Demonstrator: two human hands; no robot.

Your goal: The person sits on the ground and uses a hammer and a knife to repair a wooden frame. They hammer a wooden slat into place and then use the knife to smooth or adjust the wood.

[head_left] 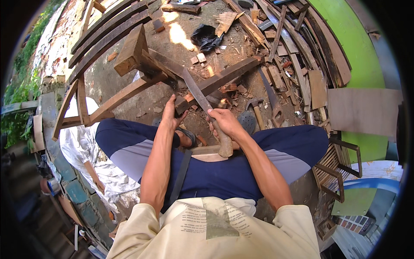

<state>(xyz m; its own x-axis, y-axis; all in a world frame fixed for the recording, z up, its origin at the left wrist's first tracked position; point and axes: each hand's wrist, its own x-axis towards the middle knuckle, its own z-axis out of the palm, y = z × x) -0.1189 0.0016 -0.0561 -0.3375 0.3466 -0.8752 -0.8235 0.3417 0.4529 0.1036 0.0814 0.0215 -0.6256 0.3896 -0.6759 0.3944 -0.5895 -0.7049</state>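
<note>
My right hand [224, 123] is wrapped round the wooden handle of a machete [197, 90]. Its long grey blade slants up and to the left, crossing over a dark squared wooden beam [233, 75]. Close to the beam's near end is my left hand [171, 113], thumb up and fingers curved against the wood; part of its grip is hidden. Left of the blade stands a wooden frame [136, 86] with a thick block-like end. A flat piece of wood [207, 152] lies across my lap, below the machete's handle.
A hammer [256, 113] and a handsaw [272, 97] lie right of my feet. Planks and offcuts [302, 56] pile up at the right. A slatted chair frame [108, 32] stands far left. Near a black plastic bag [207, 38], wood chips litter the ground. White cloth [86, 146] lies left.
</note>
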